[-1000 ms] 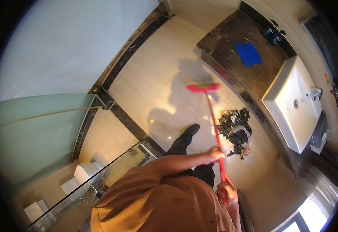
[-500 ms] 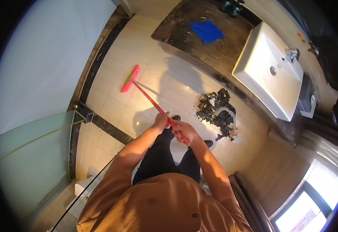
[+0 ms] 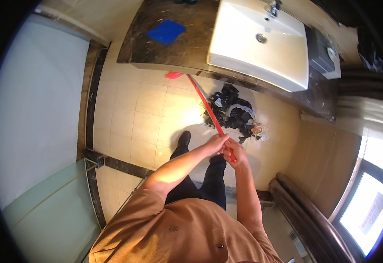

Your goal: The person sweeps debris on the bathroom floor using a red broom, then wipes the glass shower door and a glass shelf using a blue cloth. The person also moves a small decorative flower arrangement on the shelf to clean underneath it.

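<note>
Left hand [image 3: 217, 143]: wrapped around the lower handle, just ahead of the other fist.
Right hand [image 3: 236, 153]: closed around the same handle near its butt end, almost touching the left hand.
Red broom [image 3: 205, 105]: held in both hands, its slim, straight, smooth handle slanting forward and leftward from them.
Broom head [image 3: 174, 75]: well ahead of the hands and to their left, by the counter edge; partly hidden there, so I cannot tell whether its bristles touch the floor.
Debris heap [image 3: 239, 115]: just ahead of the hands, crumpled and ragged, mostly black, thin and plastic-looking, with whitish pieces and a brownish clump at its right end.
Sweeping so far: most visible litter lies in one loose patch, which looks like gathering largely done.
Sweeping left: the heap lies on the floor, not yet lifted; its fringe of small bits seems to need drawing in.
Floor [image 3: 147, 114]: pale, glossy square tiles, left of the hands and around the heap.
Counter [image 3: 195, 44]: dark, veined, stone-like, beyond the hands.
Blue cloth [image 3: 166, 32]: flat, roughly square, on the counter, far ahead and left of the hands.
Sink [image 3: 283, 59]: white, glossy, boxy, beyond the heap from the hands.
</note>
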Motion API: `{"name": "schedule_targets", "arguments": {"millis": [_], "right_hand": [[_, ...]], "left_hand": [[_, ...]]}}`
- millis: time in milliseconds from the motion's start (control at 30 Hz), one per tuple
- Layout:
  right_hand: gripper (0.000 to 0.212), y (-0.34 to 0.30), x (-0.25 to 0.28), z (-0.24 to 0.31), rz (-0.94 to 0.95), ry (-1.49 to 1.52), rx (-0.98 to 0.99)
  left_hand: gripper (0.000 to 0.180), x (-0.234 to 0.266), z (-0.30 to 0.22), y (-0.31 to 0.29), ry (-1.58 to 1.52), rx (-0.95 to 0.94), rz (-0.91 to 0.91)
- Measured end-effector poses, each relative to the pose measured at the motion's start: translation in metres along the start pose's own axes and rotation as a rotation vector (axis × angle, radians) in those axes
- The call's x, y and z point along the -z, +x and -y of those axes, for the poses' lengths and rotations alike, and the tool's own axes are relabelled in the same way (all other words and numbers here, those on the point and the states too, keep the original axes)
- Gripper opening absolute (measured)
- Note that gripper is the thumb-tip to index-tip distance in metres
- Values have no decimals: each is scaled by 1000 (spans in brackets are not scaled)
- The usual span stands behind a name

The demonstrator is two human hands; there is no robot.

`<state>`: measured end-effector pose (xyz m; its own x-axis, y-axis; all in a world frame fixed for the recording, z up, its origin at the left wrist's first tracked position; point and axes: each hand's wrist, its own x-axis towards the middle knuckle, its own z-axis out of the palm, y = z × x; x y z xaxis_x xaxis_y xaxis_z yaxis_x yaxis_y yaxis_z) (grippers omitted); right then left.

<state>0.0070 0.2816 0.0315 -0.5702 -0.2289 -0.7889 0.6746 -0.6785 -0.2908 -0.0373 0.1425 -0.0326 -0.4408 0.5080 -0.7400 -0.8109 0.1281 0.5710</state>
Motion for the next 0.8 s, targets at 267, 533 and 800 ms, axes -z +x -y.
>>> {"name": "schedule_targets", "arguments": {"millis": [267,533,800], "right_hand": [[25,-128,62,-22,-164,92,-25],[65,-245,22,-63,-330,52,12],[64,-276,5,-58,-253,-82,-117]], "left_hand": [[53,-89,30,-25,286,202,187],[44,-106,45,-62,355,291,194],[26,-59,54,-101,74,302,129]]}}
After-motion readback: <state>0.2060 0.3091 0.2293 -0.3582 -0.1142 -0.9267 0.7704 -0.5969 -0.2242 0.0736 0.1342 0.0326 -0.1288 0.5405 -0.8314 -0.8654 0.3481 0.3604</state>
